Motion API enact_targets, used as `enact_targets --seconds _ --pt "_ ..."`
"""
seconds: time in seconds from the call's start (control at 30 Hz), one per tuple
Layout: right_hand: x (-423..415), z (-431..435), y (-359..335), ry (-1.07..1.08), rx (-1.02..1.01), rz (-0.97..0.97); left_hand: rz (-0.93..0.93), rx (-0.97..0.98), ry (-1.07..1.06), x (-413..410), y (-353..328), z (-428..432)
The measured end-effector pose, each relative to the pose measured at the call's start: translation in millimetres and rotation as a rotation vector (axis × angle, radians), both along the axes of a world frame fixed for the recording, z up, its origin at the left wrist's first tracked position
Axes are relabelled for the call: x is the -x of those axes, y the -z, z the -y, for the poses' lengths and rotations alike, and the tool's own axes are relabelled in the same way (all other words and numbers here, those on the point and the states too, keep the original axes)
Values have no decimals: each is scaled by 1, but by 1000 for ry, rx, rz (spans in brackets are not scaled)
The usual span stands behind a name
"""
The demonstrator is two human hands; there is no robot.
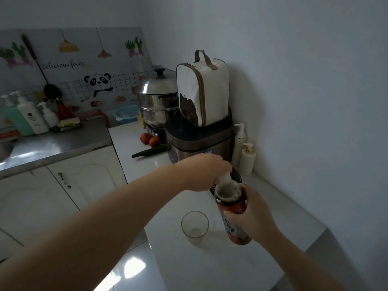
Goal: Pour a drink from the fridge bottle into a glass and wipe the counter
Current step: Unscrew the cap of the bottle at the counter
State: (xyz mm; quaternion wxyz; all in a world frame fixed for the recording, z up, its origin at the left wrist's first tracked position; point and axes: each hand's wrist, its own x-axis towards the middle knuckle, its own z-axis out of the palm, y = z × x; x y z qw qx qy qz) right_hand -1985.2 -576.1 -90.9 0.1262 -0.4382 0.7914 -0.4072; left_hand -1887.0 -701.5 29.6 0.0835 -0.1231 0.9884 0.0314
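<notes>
A drink bottle [230, 201] with a red-orange label and dark liquid stands upright on the white counter [210, 267]. My right hand [255, 215] is wrapped around its middle. My left hand [206, 170] reaches over from the left and its fingers close on the white cap [225, 177] at the bottle's top. An empty clear glass [195, 225] stands upright on the counter just left of the bottle, apart from both hands.
Behind the bottle is a dark round object [236, 175], then two pump bottles [243, 152] by the wall. A rice cooker [197, 141] carries a white bag [202, 91]. A cucumber [150, 153], tomatoes [150, 139] and a steel steamer pot [157, 99] sit further back.
</notes>
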Motion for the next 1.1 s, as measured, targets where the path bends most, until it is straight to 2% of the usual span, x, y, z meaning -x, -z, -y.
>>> enact_targets --seconds 0.23,0.37,0.43,0.57,0.67,0.8,0.87,0.9,1.0,1.1 --pt "-5 -1 2 -25 -6 10 30 -1 -75 -1 0 -6" --pt "-7 1 0 -19 -15 -26 -79 72 -221 0 4 -13" --pt "-7 1 0 -17 -17 -30 -66 1 -247 -3 4 -9" --pt "-8 3 0 -16 -27 -59 -85 -125 -164 -13 2 -8" --pt "-11 3 -1 -23 -25 -66 -40 -36 -78 -13 2 -9" --pt "-15 4 -1 -27 -15 -49 -123 29 -201 -14 4 -7" --pt "-17 5 -2 -31 -9 -40 -91 83 -189 -15 3 -7" --pt "-17 6 -3 -32 -11 -41 -71 77 -171 -16 2 -6" --pt "-17 5 -5 -39 -16 -43 -72 -97 -107 -22 -2 -7" --pt "-17 6 -7 -47 -14 -62 -46 -9 -20 -21 -2 -7"
